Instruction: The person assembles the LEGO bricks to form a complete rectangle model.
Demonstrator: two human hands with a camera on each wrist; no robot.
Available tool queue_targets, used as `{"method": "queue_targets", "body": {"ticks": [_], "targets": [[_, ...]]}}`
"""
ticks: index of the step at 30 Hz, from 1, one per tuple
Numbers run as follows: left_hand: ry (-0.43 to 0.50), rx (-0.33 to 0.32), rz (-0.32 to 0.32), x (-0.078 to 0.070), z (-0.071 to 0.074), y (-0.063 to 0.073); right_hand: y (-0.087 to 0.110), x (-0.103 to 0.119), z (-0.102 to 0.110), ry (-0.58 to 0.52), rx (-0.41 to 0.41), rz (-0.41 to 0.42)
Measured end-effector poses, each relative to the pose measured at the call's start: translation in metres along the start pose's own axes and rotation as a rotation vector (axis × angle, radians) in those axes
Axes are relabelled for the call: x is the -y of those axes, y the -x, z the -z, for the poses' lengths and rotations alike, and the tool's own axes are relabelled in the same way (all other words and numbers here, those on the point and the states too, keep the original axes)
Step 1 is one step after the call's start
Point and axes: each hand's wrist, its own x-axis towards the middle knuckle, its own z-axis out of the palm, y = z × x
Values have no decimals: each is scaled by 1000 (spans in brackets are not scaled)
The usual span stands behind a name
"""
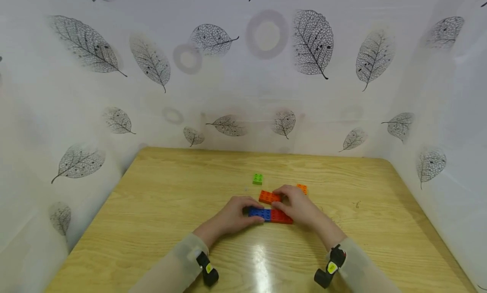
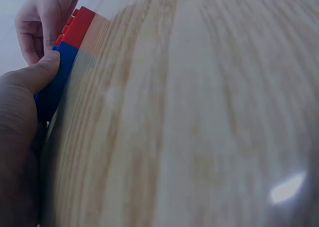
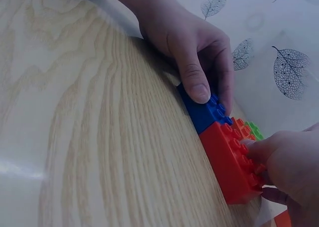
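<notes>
A blue building brick (image 1: 260, 213) and a red building brick (image 1: 281, 217) lie end to end in a row on the table. My left hand (image 1: 236, 213) grips the blue brick, thumb on its near side and fingers on its far side. Just behind the row is an orange-red brick (image 1: 267, 196). My right hand (image 1: 298, 206) pinches its right end between thumb and forefinger, with the thumb close over the red brick's studs. In the right wrist view, the right hand (image 3: 294, 162) hides part of the orange-red brick.
A small green brick (image 1: 258, 179) lies farther back on the wooden table (image 1: 171, 187). An orange brick (image 1: 302, 188) sits behind the right hand, partly covered by it. A leaf-patterned white sheet (image 1: 243, 90) surrounds the table's back and sides.
</notes>
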Motion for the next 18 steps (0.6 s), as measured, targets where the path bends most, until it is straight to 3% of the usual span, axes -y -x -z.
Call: {"method": "queue_targets", "body": {"ticks": [9, 18], "targets": [[12, -6, 17, -1, -1, 1, 3, 6, 7, -21, 8, -9], [29, -10, 23, -1, 0, 1, 13, 10, 16, 13, -29, 143]]}}
